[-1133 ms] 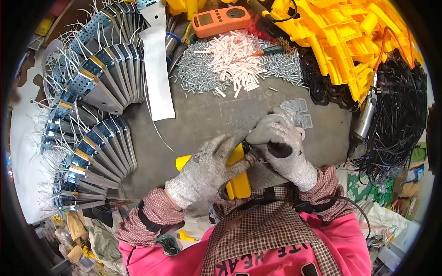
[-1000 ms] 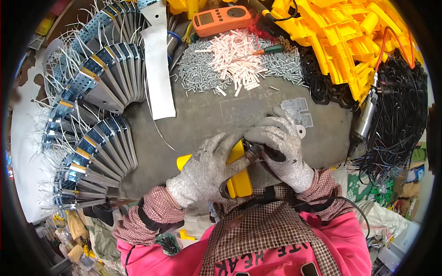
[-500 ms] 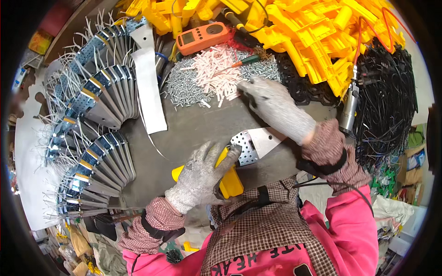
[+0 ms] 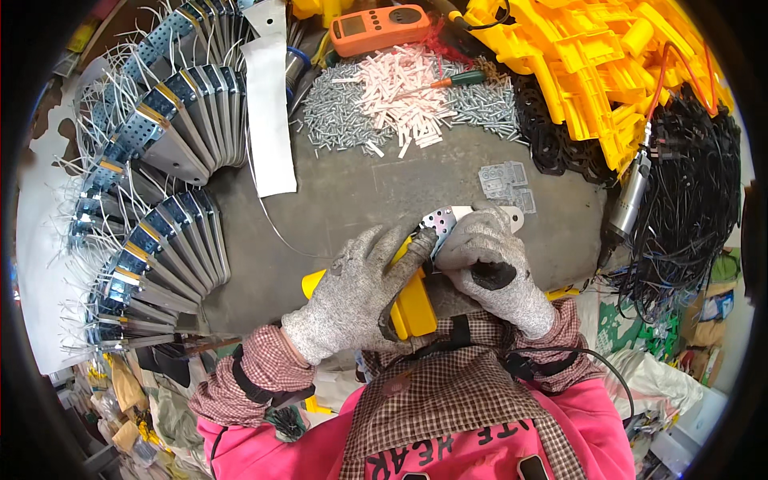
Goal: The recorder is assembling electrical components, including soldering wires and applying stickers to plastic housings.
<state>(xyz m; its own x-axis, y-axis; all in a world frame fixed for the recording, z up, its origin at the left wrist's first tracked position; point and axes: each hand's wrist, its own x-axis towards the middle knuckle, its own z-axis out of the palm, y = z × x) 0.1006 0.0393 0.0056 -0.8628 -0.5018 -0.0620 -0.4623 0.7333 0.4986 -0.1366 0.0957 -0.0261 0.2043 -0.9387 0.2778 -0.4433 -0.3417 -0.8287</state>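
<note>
My left hand point(image 4: 352, 292), in a grey glove, is closed around a yellow plastic housing point(image 4: 414, 308) near the table's front edge. A metal plate with a perforated end point(image 4: 439, 221) and a plain rounded end point(image 4: 516, 216) sticks out of the housing to the right. Over the middle of this plate my gloved right hand point(image 4: 490, 264) is bent, its fingertips drawn together against the perforated part. Whatever those fingertips may pinch is hidden. The glove has a dark worn patch.
Screws point(image 4: 332, 120) and pale pink tubes point(image 4: 404, 92) lie heaped at the back, beside an orange meter point(image 4: 380, 30) and a screwdriver point(image 4: 464, 79). Yellow housings point(image 4: 588, 56), black cables point(image 4: 680, 184) and an air screwdriver point(image 4: 628, 196) fill the right. Wired metal plates point(image 4: 172, 256) stand left.
My right hand has come from the heap of tubes and screws down to the metal plate. A grey flat part on the table is now uncovered. My left hand keeps its hold.
</note>
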